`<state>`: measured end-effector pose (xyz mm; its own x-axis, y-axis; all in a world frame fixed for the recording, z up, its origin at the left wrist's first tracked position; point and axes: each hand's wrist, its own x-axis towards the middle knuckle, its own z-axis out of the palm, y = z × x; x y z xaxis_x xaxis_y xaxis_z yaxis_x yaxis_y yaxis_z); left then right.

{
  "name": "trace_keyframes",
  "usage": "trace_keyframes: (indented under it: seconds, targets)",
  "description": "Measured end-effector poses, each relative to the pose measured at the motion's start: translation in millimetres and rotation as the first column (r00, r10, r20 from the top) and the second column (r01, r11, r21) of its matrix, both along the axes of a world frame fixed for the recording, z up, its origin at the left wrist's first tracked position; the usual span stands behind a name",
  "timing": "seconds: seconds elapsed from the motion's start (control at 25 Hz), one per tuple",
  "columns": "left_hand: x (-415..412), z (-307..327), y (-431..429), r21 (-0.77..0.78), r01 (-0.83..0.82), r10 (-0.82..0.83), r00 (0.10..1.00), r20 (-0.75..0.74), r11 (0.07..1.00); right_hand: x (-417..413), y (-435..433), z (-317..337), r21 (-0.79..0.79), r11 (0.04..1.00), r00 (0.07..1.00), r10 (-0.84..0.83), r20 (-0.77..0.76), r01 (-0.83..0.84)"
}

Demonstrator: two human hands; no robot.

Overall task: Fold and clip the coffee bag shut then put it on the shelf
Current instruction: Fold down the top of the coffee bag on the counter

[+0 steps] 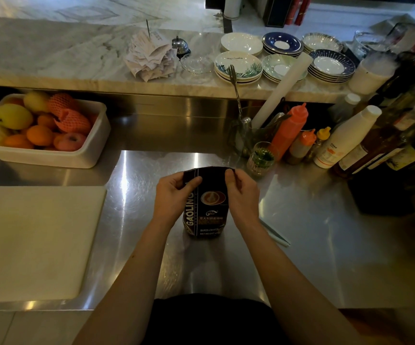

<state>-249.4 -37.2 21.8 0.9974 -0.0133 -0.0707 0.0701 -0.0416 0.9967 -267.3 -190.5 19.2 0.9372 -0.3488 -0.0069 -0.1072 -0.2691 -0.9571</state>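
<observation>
Coffee bag (pixel 207 205) stands upright on the steel tabletop (pixel 313 220), centre of view. Left hand (pixel 174 197) pinches its top left corner in a closed grip; right hand (pixel 242 195) pinches the top right corner likewise. Fruit tub (pixel 86 155) sits at ten o'clock, sauce bottles (pixel 291 130) at two o'clock, cutting board (pixel 34 240) at nine.

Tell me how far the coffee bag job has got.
Nothing is finished yet. In hand: the left hand and right hand pinch the top corners of the upright coffee bag on the steel counter. Left: finishing the fold, clipping (no clip on it), and shelving.
</observation>
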Motion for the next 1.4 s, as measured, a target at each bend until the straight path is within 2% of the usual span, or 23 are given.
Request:
trace_keyframes:
  seconds: [0.12,0.24,0.36,0.48,0.56,0.64,0.76,0.92,1.08,1.16,1.24,1.32,1.4]
  targets:
    - [-0.1,-4.1,-6.0,0.011,-0.022,0.022,1.0,0.016,1.0,-1.8,0.1,-3.9,-0.007,0.999,0.998,0.048,-0.043,-0.048]
    - [-1.0,-6.2,-8.9,0.008,-0.058,0.058,0.997,0.041,0.998,0.1,1.9,-3.2,-0.043,0.999,1.0,0.014,-0.018,-0.015]
    - [1.1,-8.3,-10.7,0.097,-0.059,0.056,0.998,0.037,0.994,2.8,2.5,-5.0,0.021,1.0,1.0,-0.001,-0.018,0.001]
    - [3.2,-6.1,-4.1,0.043,-0.103,0.103,0.995,-0.01,0.994,2.1,-6.7,-12.5,0.037,0.995,0.995,-0.087,-0.054,0.089]
    - [7.3,-4.0,4.8,0.027,-0.054,0.054,0.999,0.0,0.998,2.7,-9.6,-13.6,0.006,0.993,0.991,-0.118,-0.056,0.119]
    - [7.0,-1.6,3.8,0.091,0.023,-0.024,1.0,0.013,0.996,4.0,-3.5,-10.2,-0.035,0.998,0.999,-0.044,-0.03,0.043]
    - [3.5,-0.9,-10.5,0.155,-0.002,-0.003,0.999,0.033,0.988,3.8,6.6,-8.1,-0.059,0.998,1.0,0.015,-0.002,-0.015]
    - [4.2,-10.6,-15.4,0.181,-0.009,-0.004,0.997,0.071,0.983,3.0,4.1,-9.6,-0.081,0.996,0.999,-0.043,-0.011,0.042]
    - [-0.9,-10.9,-27.1,0.235,-0.023,0.007,0.998,0.07,0.972,9.4,7.0,-5.9,-0.167,0.983,0.997,-0.072,0.007,0.072]
    - [3.9,-10.3,-21.2,0.198,0.052,-0.056,0.998,0.016,0.979,12.1,4.1,-7.4,-0.123,0.988,0.996,-0.094,0.009,0.095]
    - [13.1,-9.4,-6.7,0.124,0.226,-0.221,0.974,-0.05,0.966,12.9,-0.7,-9.1,-0.057,0.994,0.995,-0.093,-0.024,0.091]
    - [18.1,-8.7,8.7,0.112,0.396,-0.389,0.918,-0.082,0.911,12.3,-4.7,-9.9,-0.005,0.998,0.997,-0.06,-0.054,0.06]
    - [19.7,-9.0,16.7,0.134,0.449,-0.439,0.893,-0.093,0.884,10.7,-10.7,-9.6,0.088,0.996,0.994,0.031,-0.107,-0.022]
